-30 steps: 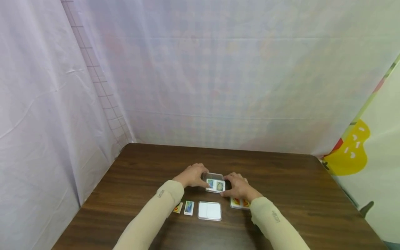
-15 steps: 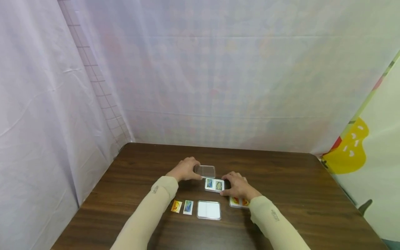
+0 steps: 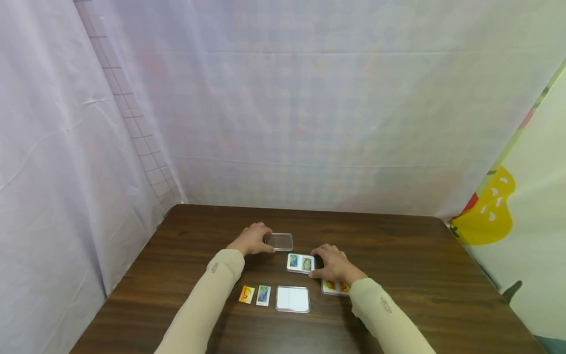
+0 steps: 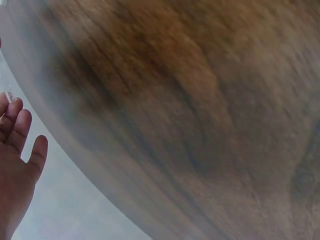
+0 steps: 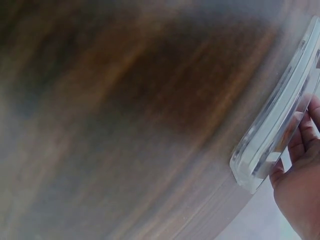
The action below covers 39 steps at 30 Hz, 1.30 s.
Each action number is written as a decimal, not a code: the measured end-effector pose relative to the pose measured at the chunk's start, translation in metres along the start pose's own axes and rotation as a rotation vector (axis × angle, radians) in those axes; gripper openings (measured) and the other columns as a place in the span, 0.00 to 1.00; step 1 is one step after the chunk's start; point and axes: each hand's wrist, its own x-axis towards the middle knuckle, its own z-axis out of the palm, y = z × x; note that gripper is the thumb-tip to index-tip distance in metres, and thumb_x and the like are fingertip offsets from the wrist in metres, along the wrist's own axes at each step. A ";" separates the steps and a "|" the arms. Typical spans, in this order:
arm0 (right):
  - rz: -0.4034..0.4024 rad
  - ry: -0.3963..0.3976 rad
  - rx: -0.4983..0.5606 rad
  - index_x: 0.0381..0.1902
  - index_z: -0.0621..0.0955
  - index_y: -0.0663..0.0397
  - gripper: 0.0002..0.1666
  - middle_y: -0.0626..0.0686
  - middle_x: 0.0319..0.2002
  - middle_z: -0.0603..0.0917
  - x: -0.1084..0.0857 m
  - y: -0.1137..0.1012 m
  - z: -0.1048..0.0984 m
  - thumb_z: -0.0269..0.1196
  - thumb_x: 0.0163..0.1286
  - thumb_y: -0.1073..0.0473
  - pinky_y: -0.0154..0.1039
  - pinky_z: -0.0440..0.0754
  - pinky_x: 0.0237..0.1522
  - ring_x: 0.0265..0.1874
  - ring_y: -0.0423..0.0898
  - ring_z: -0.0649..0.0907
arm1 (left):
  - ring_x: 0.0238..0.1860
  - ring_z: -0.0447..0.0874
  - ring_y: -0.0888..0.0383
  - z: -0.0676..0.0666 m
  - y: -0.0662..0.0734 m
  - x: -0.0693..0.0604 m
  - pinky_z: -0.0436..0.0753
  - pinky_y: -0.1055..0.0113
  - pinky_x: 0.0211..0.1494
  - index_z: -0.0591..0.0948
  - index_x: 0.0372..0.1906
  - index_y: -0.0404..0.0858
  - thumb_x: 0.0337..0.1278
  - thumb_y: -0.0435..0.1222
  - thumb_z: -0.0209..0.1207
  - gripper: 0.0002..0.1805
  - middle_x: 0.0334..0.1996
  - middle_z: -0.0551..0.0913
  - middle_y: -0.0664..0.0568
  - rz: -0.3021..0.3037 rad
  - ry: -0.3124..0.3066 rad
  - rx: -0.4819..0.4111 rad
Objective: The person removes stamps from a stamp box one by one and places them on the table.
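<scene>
In the head view my left hand [image 3: 251, 240] grips the left end of a clear, empty-looking lid [image 3: 280, 241] between thumb and fingers. Just below and right of that lid lies a white-framed case [image 3: 300, 263] showing two small pictures; my right hand [image 3: 334, 264] holds its right edge, thumb at the near corner. The left wrist view catches my left hand [image 4: 17, 165] at its left edge, with only a bit of clear plastic at the fingertips. A clear-edged case [image 5: 272, 117] stands beside my right hand [image 5: 300, 165] in the right wrist view.
Nearer the front of the brown table [image 3: 212, 216] lie a yellow-orange card [image 3: 246, 294], a blue-green card [image 3: 263, 295] and a clear-rimmed case with a white inside [image 3: 293, 299]. Another case with orange pictures [image 3: 334, 286] sits partly under my right wrist. White curtains hang behind.
The clear lid has come off the picture case and moved left and slightly away with my left hand. My right hand has stayed at the case, and the yellow-orange card has come into full view.
</scene>
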 end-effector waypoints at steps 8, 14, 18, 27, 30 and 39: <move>0.003 0.002 -0.013 0.57 0.79 0.52 0.35 0.56 0.57 0.75 0.001 -0.002 0.003 0.75 0.55 0.43 0.60 0.65 0.59 0.59 0.57 0.71 | 0.52 0.73 0.49 0.005 -0.008 -0.002 0.71 0.48 0.57 0.79 0.59 0.36 0.49 0.50 0.71 0.33 0.51 0.78 0.46 -0.032 -0.014 0.024; 0.005 0.000 -0.006 0.57 0.79 0.53 0.35 0.57 0.57 0.75 -0.001 -0.004 0.003 0.75 0.55 0.45 0.61 0.65 0.60 0.59 0.58 0.71 | 0.56 0.73 0.46 0.010 -0.011 -0.003 0.69 0.45 0.61 0.77 0.62 0.36 0.51 0.49 0.71 0.35 0.55 0.77 0.45 -0.066 -0.010 0.011; 0.006 -0.004 -0.017 0.58 0.78 0.53 0.36 0.56 0.58 0.75 0.000 -0.003 0.004 0.75 0.55 0.44 0.61 0.64 0.60 0.60 0.57 0.71 | 0.58 0.73 0.45 0.012 -0.012 -0.005 0.68 0.45 0.61 0.76 0.64 0.37 0.51 0.48 0.70 0.36 0.56 0.77 0.44 -0.085 0.006 0.003; 0.000 -0.009 -0.016 0.59 0.78 0.53 0.36 0.57 0.59 0.75 0.003 -0.002 0.001 0.74 0.56 0.44 0.62 0.63 0.62 0.61 0.58 0.70 | 0.60 0.71 0.45 0.006 -0.013 -0.009 0.65 0.43 0.64 0.77 0.62 0.39 0.52 0.49 0.70 0.33 0.56 0.76 0.45 -0.098 0.063 -0.034; 0.000 -0.013 -0.015 0.60 0.78 0.53 0.37 0.57 0.59 0.74 0.004 -0.001 0.001 0.74 0.56 0.44 0.62 0.63 0.62 0.61 0.58 0.70 | 0.61 0.71 0.45 0.003 -0.011 -0.011 0.65 0.43 0.65 0.77 0.63 0.38 0.54 0.49 0.70 0.33 0.57 0.76 0.45 -0.108 0.060 -0.046; 0.002 -0.001 -0.031 0.58 0.78 0.53 0.36 0.58 0.59 0.75 0.005 0.003 0.000 0.74 0.55 0.44 0.61 0.65 0.61 0.61 0.59 0.70 | 0.57 0.73 0.47 -0.002 0.001 -0.015 0.66 0.44 0.63 0.79 0.60 0.38 0.55 0.48 0.68 0.30 0.53 0.78 0.46 -0.069 0.064 -0.068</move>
